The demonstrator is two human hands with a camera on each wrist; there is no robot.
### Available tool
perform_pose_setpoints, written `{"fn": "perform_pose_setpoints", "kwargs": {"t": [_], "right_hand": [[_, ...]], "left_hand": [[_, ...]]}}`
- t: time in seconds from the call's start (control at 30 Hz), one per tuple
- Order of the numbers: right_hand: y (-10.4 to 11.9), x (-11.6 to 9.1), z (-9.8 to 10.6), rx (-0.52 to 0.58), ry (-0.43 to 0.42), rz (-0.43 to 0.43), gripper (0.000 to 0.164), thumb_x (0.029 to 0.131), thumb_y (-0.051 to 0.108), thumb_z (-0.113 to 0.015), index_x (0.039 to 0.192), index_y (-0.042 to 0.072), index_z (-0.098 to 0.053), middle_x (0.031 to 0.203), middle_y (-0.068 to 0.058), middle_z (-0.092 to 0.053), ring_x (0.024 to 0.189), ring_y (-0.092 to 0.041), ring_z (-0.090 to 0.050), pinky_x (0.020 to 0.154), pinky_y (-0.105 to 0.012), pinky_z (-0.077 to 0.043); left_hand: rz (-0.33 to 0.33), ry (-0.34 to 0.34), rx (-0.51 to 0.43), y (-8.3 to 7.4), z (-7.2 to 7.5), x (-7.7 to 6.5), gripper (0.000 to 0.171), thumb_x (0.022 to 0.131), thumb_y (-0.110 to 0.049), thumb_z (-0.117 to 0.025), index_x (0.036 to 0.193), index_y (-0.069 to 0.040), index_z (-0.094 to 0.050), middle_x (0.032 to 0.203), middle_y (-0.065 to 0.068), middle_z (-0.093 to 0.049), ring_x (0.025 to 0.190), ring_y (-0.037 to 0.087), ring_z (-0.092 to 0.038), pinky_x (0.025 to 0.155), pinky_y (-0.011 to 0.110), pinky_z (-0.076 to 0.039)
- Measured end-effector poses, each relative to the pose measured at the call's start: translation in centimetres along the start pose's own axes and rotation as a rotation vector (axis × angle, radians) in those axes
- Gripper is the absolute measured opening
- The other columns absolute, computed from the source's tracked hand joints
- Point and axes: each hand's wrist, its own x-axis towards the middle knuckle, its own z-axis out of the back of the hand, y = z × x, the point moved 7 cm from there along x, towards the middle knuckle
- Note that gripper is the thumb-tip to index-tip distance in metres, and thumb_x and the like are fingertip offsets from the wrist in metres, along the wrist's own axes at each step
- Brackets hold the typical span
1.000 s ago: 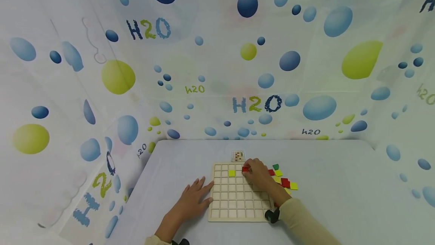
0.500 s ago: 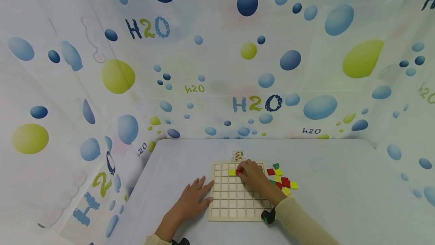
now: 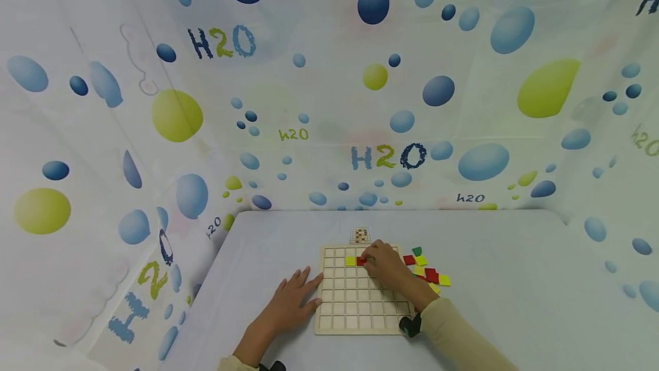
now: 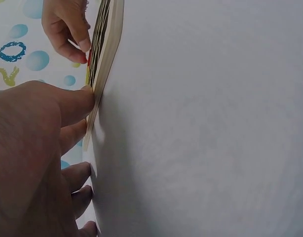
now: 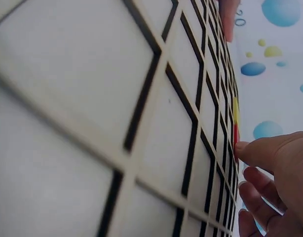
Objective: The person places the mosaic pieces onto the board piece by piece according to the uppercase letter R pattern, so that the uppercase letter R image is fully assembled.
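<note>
Head view, red tile (image 3: 360,261): it lies toward the far edge of the wooden grid board (image 3: 357,310), just right of the yellow tile (image 3: 350,261); fingers cover part of it, so I cannot tell whether it sits fully in its cell.
Right hand (image 3: 383,265): reaches over the board, thumb and bent fingertips pinching the red tile, probably because so flat a piece is easiest to steer by its edge.
Left hand (image 3: 293,299): fingers spread, holding nothing, tips touching the board's left edge, presumably to keep it from sliding.
Yellow tile: flat in a cell of the board.
Pattern card (image 3: 360,235): just beyond the board's far edge, likely put there to stay readable past both hands.
Loose tiles (image 3: 431,275): red, yellow and green, scattered beside the board's right edge, apparently for easy reach.
White table (image 3: 515,291): lies under the board.
</note>
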Motion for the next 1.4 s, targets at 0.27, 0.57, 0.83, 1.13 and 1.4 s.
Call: {"fn": "perform_pose_setpoints", "kwargs": {"t": [0.27,0.57,0.83,1.13,1.4], "right_hand": [[-3.7,-2.0,3.4,0.020,-0.013,-0.115,0.013,0.100,0.013,-0.072,0.113,0.011,-0.072,0.113,-0.007,-0.063,0.105,-0.026,-0.059,0.092,-0.051,-0.052],[-8.7,-4.4,7.3,-0.072,0.015,-0.315,0.026,0.096,0.016,-0.077,0.118,0.007,-0.067,0.118,-0.017,-0.060,0.104,-0.030,-0.058,0.098,-0.057,-0.054],[-10.1,-4.2,7.2,-0.058,0.052,-0.349,0.021,0.097,0.017,-0.076,0.113,0.006,-0.067,0.107,-0.010,-0.060,0.098,-0.025,-0.056,0.095,-0.048,-0.057],[-10.3,-4.0,7.1,-0.060,0.017,-0.376,0.022,0.097,0.016,-0.075,0.112,0.002,-0.068,0.105,-0.014,-0.061,0.095,-0.027,-0.056,0.090,-0.047,-0.058],[-11.3,-4.7,8.0,-0.064,0.011,-0.457,0.042,0.093,0.012,-0.076,0.129,-0.003,-0.060,0.120,-0.023,-0.060,0.105,-0.033,-0.059,0.100,-0.053,-0.058]], "left_hand": [[-0.008,-0.009,0.008,0.0,0.2,0.0,0.059,0.105,-0.045,-0.062,0.160,-0.024,-0.049,0.170,0.019,-0.035,0.158,0.045,-0.029,0.123,0.073,-0.021],[-0.004,0.008,0.005,-0.1,0.6,-0.1,0.060,0.106,-0.045,-0.061,0.160,-0.023,-0.048,0.170,0.019,-0.033,0.158,0.045,-0.027,0.123,0.072,-0.021],[-0.007,0.003,0.003,-0.4,0.8,-0.2,0.060,0.105,-0.041,-0.063,0.159,-0.019,-0.050,0.168,0.021,-0.036,0.157,0.046,-0.030,0.122,0.073,-0.023],[-0.021,0.009,-0.019,-0.7,0.6,0.0,0.059,0.106,-0.040,-0.062,0.159,-0.018,-0.049,0.168,0.022,-0.036,0.157,0.047,-0.029,0.121,0.074,-0.022],[-0.024,0.006,-0.008,-0.6,0.4,0.1,0.059,0.106,-0.041,-0.063,0.159,-0.019,-0.050,0.168,0.022,-0.036,0.156,0.047,-0.030,0.121,0.075,-0.023]]}}
